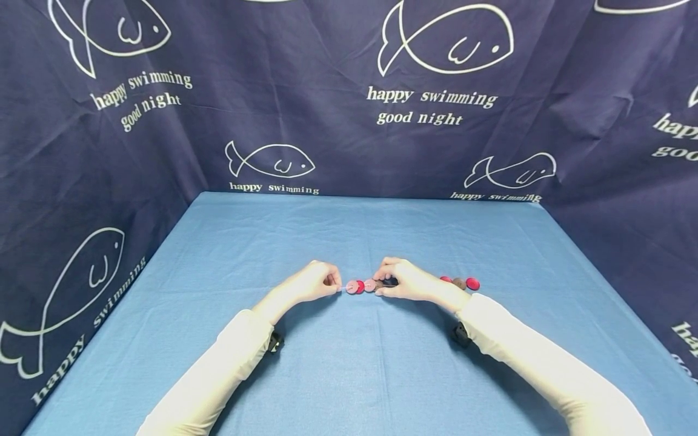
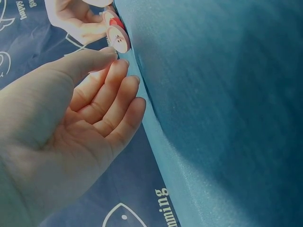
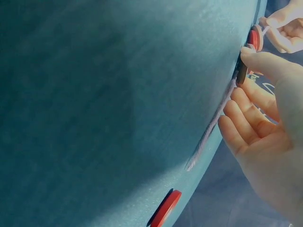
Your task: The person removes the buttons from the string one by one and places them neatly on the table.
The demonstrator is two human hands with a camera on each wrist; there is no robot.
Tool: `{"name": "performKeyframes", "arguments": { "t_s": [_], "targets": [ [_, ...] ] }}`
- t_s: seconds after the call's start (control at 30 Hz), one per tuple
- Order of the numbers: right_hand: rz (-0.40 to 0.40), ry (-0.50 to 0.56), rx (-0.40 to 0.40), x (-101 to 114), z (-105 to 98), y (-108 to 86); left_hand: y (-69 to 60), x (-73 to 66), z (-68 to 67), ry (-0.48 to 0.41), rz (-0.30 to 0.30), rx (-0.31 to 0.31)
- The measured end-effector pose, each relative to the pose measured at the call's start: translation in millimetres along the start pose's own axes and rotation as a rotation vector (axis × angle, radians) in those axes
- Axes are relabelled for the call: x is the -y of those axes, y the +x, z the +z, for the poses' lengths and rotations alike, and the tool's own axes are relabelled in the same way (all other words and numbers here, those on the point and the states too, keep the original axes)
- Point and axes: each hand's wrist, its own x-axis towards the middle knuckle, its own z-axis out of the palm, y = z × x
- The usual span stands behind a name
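A short row of overlapping round buttons lies between the two hands in the head view: a pink button (image 1: pixel 351 287), a red button (image 1: pixel 360 287), another pink button (image 1: pixel 370 284) and a brown button (image 1: pixel 379 284). They are strung on a pale cord (image 3: pixel 210 125). My left hand (image 1: pixel 318 282) pinches the cord's left end between thumb and forefinger, just beside the first pink button. On the other side, my right hand (image 1: pixel 404 280) pinches the brown button between thumb and fingertips. The cord's free tail trails past that hand on the cloth in the right wrist view.
Right of the right hand, partly behind the forearm, lie a red button (image 1: pixel 446 279), a brown button (image 1: pixel 460 283) and a second red button (image 1: pixel 472 283). They rest on a blue cloth-covered table (image 1: pixel 338 363). Dark fish-print curtains (image 1: pixel 327 91) surround the back and sides.
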Motion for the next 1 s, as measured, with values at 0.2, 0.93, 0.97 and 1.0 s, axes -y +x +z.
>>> {"name": "performKeyframes", "arguments": {
  "t_s": [0.2,0.93,0.97,1.0],
  "targets": [
    [0.008,0.029,0.001,1.9,-2.1,-0.2,-0.1,1.2,-0.4,-0.001,0.004,-0.001],
    [0.054,0.044,0.022,-1.0,-7.4,-4.9,-0.8,0.0,-1.9,-0.01,-0.001,0.008],
    [0.057,0.047,0.022,-0.8,-7.7,-5.4,-1.0,-0.3,-1.8,-0.01,0.0,0.008],
    [0.059,0.05,0.023,-0.7,-7.9,-6.0,-1.1,-0.4,-1.6,-0.01,0.001,0.007]
  ]
}}
